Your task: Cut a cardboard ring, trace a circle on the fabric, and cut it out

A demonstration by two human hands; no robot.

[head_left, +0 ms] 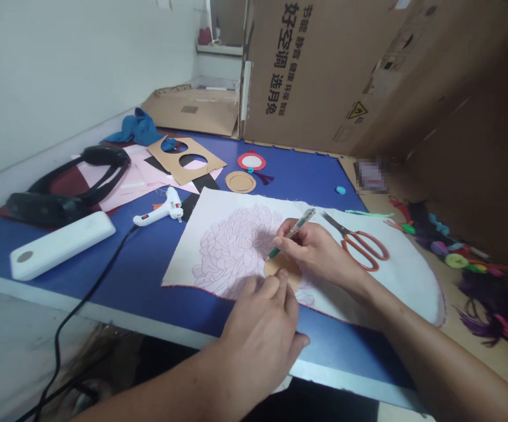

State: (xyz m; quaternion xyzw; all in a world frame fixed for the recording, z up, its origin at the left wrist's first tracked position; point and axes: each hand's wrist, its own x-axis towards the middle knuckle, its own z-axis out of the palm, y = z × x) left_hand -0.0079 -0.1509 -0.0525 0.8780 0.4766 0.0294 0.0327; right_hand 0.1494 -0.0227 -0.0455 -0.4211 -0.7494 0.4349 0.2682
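My right hand (309, 243) is closed around a pen (302, 221) with a clear upper barrel and green lower part. The pen's tip is at the upper left edge of a round cardboard disc (295, 271). My left hand (265, 319) presses its fingertips down on that disc, with the thumb held apart and not gripping it. Part of the disc lies hidden under these fingers. Beneath it spreads white cloth (188, 258) with a pale purple flower print (227, 252). Orange-handled scissors (359, 246) rest on the cloth, right of my right hand.
To the left lie a white glue gun (161, 210) with a black cord, a white oblong case (63, 246) and a black headband device (100, 158). Behind are cut cardboard (212, 170), a cardboard ring (240, 182) and a red-rimmed round piece (251, 160). Colourful trinkets (456, 261) sit right.
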